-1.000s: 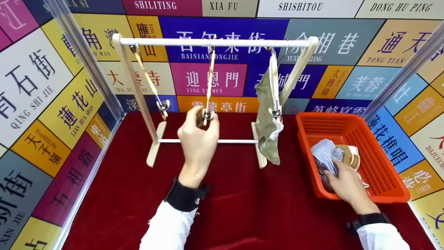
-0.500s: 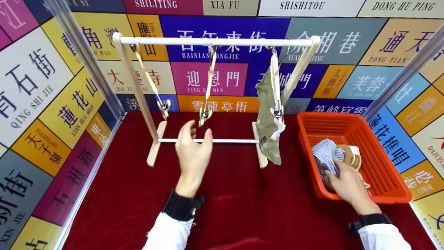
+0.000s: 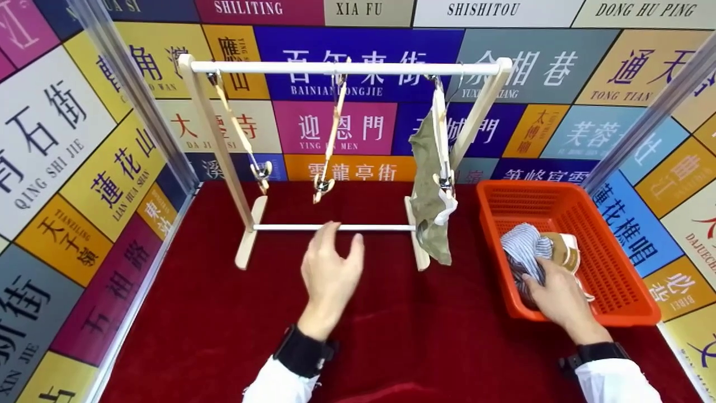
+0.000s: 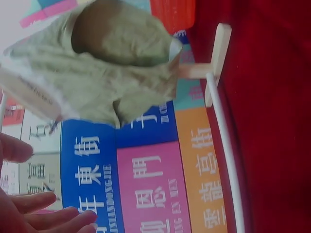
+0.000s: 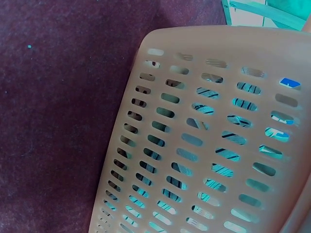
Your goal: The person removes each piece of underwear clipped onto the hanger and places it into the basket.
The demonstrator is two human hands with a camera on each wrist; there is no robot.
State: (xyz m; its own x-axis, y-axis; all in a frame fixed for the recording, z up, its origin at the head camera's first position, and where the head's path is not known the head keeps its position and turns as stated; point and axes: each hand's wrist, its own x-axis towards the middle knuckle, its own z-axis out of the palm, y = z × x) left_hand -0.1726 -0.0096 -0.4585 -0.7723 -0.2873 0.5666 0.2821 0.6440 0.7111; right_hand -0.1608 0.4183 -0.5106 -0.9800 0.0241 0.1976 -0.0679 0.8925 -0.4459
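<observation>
My left hand (image 3: 333, 274) is held in front of the rack, fingers loosely spread and holding nothing. Its fingers (image 4: 58, 218) also show in the left wrist view. Nearest beyond it hangs the middle wooden clip hanger (image 3: 334, 126), bare and seen edge-on. A second bare hanger (image 3: 238, 126) is on the left. From the right hanger (image 3: 442, 129) hangs an olive-green garment (image 3: 429, 196), with a white piece of cloth (image 3: 446, 208) beside it. My right hand (image 3: 562, 299) reaches into the red basket (image 3: 621, 246) and grips a blue-and-white striped cloth (image 3: 523, 246); its fingertips are hidden.
The small rack has a white top bar (image 3: 386, 68) and wooden legs (image 3: 244, 229) on a dark red cloth (image 3: 380, 336). A brown-and-white cloth (image 3: 565, 252) lies in the basket too. Printed panels (image 3: 335, 129) enclose the back and sides. Perforated basket wall (image 5: 214, 131) fills the right wrist view.
My left hand has let go of the middle hanger's lower clip and drawn back toward me. That hanger has swung slightly left. The right hand stays in the basket.
</observation>
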